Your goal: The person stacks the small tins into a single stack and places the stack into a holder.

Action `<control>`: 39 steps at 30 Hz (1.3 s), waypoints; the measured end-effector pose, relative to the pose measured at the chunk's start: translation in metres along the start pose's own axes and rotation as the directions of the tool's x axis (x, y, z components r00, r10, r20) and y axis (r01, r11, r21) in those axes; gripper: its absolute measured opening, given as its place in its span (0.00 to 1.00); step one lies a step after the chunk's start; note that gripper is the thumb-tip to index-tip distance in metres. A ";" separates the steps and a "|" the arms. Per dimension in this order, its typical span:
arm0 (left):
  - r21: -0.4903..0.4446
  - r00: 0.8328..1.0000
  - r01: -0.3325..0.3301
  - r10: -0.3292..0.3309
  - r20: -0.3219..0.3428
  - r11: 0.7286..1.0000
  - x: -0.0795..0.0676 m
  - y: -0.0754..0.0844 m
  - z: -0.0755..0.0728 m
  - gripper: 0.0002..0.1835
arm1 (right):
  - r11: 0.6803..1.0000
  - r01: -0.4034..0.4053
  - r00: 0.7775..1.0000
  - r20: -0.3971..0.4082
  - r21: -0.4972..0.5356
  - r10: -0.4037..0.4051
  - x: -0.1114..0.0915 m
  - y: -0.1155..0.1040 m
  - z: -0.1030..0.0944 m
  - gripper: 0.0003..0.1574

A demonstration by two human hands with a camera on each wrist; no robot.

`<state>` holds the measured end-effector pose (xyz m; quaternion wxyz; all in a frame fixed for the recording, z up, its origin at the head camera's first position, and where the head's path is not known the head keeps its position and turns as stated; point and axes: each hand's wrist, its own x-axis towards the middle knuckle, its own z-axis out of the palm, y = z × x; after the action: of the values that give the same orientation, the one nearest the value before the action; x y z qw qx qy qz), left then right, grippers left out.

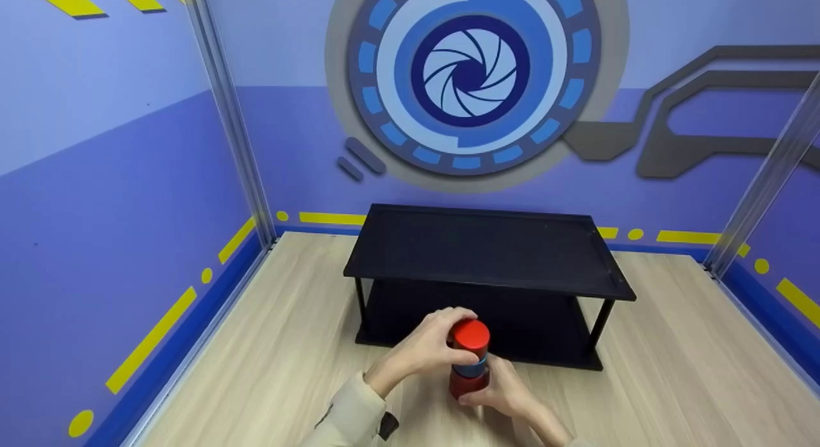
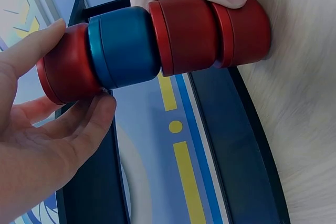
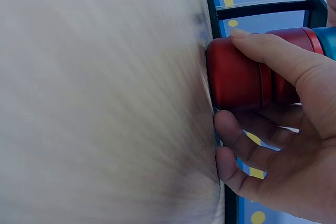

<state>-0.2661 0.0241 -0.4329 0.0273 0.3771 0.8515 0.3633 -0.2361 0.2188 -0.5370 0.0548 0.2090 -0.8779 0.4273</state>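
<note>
Several small metal-looking canisters stand stacked on the table in front of the black rack. From the top they run red [image 1: 471, 335], blue [image 2: 126, 45], red [image 2: 186, 35] and red [image 2: 247, 32], slightly out of line with one another. My left hand [image 1: 426, 344] grips the top red canister between thumb and fingers. Down at the base, my right hand [image 1: 509, 389] holds the bottom red canister, its thumb [image 3: 262, 48] along one side and its fingers on the other. The lowest canister meets the wooden tabletop in the right wrist view.
A black two-tier rack [image 1: 487, 245] stands just behind the stack, its upper shelf carried on thin posts. Wooden tabletop [image 1: 275, 370] extends to both sides. Blue printed panels [image 1: 128, 242] with metal corner posts [image 1: 234, 114] enclose the left, back and right.
</note>
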 end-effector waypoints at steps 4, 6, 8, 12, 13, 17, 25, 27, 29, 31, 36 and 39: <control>0.000 1.000 0.024 -0.024 0.005 1.000 -0.002 -0.001 0.000 0.36 | 1.000 0.003 1.000 -0.006 -0.001 -0.003 0.000 0.000 0.000 0.46; -0.019 0.999 0.048 -0.047 0.017 0.999 -0.004 -0.005 0.001 0.41 | 1.000 -0.002 1.000 -0.009 -0.008 0.002 0.000 0.000 0.001 0.46; -0.043 0.997 0.073 -0.071 0.032 0.996 -0.006 -0.012 0.004 0.45 | 1.000 -0.008 1.000 -0.006 -0.021 0.008 0.000 -0.001 0.001 0.45; -0.090 0.992 0.117 -0.112 0.065 0.989 -0.012 -0.032 0.017 0.44 | 1.000 -0.008 0.999 0.036 -0.029 0.009 -0.002 -0.002 0.001 0.47; -0.096 0.989 0.131 -0.124 0.081 0.987 -0.014 -0.037 0.021 0.43 | 1.000 -0.006 0.999 0.053 -0.025 0.008 -0.003 -0.002 0.001 0.47; -0.117 0.977 0.175 -0.159 0.139 0.978 -0.019 -0.050 0.040 0.36 | 0.999 -0.035 0.992 0.119 0.038 0.030 -0.006 -0.002 -0.005 0.45; -0.062 0.977 0.182 -0.174 0.126 0.981 -0.018 -0.057 0.056 0.33 | 0.991 -0.103 0.985 0.150 0.089 0.088 -0.003 -0.002 -0.016 0.32; -0.051 0.978 0.181 -0.174 0.112 0.982 -0.017 -0.058 0.057 0.32 | 0.993 -0.101 0.987 0.128 0.062 0.092 -0.003 -0.003 -0.016 0.31; -0.061 0.980 0.174 -0.167 0.104 0.983 -0.017 -0.058 0.058 0.31 | 0.995 -0.098 0.990 0.107 0.028 0.095 -0.003 -0.002 -0.016 0.30; -0.076 0.979 0.182 -0.174 0.102 0.980 -0.017 -0.059 0.058 0.31 | 0.995 -0.098 0.990 0.098 0.006 0.097 -0.003 -0.002 -0.015 0.29; -0.090 0.981 0.173 -0.163 0.105 0.981 -0.020 -0.060 0.057 0.30 | 0.997 -0.080 0.991 0.107 0.000 0.080 -0.002 -0.003 -0.014 0.27; -0.084 0.982 0.164 -0.155 0.107 0.983 -0.021 -0.060 0.056 0.30 | 0.997 -0.074 0.991 0.116 0.017 0.071 -0.002 -0.004 -0.014 0.26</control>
<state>-0.2704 0.0170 -0.5168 0.1162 0.3234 0.8590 0.3795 -0.2340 0.2283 -0.5259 -0.0136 0.2019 -0.8819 0.4257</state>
